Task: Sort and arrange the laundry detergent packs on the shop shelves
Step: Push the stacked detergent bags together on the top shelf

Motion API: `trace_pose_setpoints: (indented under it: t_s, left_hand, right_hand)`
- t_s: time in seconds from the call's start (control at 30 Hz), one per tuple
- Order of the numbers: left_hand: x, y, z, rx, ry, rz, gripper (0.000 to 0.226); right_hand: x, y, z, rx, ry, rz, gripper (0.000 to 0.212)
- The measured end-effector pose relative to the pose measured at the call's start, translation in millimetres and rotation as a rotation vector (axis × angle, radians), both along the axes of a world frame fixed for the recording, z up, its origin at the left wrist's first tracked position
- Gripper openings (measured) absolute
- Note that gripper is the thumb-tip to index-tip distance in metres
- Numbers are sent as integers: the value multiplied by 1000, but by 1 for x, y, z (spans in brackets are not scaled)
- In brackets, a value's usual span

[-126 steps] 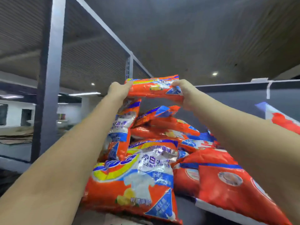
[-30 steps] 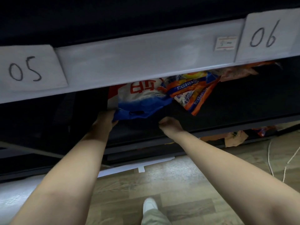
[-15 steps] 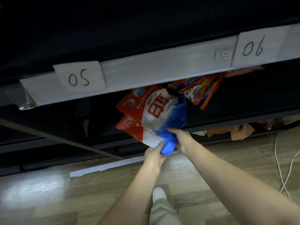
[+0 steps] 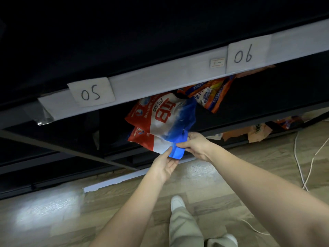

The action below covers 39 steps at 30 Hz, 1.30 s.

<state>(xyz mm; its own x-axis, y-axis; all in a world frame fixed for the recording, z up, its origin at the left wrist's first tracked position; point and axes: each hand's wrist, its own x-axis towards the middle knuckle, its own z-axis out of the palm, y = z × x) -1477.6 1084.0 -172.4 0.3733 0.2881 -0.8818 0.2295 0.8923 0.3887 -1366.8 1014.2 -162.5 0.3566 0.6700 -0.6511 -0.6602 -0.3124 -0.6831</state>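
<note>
Gripping red-white-blue detergent packs (image 4: 160, 123) with left hand (image 4: 164, 164), right hand (image 4: 195, 145).

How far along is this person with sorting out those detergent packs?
Nothing here looks finished yet. In hand: both hands, left and right, grip the blue bottom edge of two red-white-blue packs at the lower shelf's front. Left: the orange packs lie jumbled behind them under the label 06, and more packaging sits near the floor.
</note>
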Motion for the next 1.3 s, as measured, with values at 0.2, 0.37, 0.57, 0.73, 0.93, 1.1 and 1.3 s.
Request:
trace_pose_setpoints:
  t_s: [0.2,0.37,0.57,0.73,0.93,1.1,1.3]
  left_hand:
    - [1,29,18,-49,-94,295,21]
    - [8,39,28,-153,-162,401,22]
    - [19,13,-10,-192,-85,513,37]
    - [26,-21,-5,-133,-113,483,39]
    - [20,-104,11,-141,-214,333,32]
    - [15,-153,31,-52,-187,169,38]
    - [6,-174,74,-33,-144,-99,32]
  right_hand:
    - [19,13,46,74,-22,5,42]
    - [37,9,76,73,-31,127,43]
    - [39,-46,66,69,29,-31,28]
    - [0,-98,34,161,241,-377,22]
    - [-43,-96,19,26,293,-501,25]
    - [-40,-127,33,-117,296,-797,12]
    - [-9,-208,80,-109,125,-754,35]
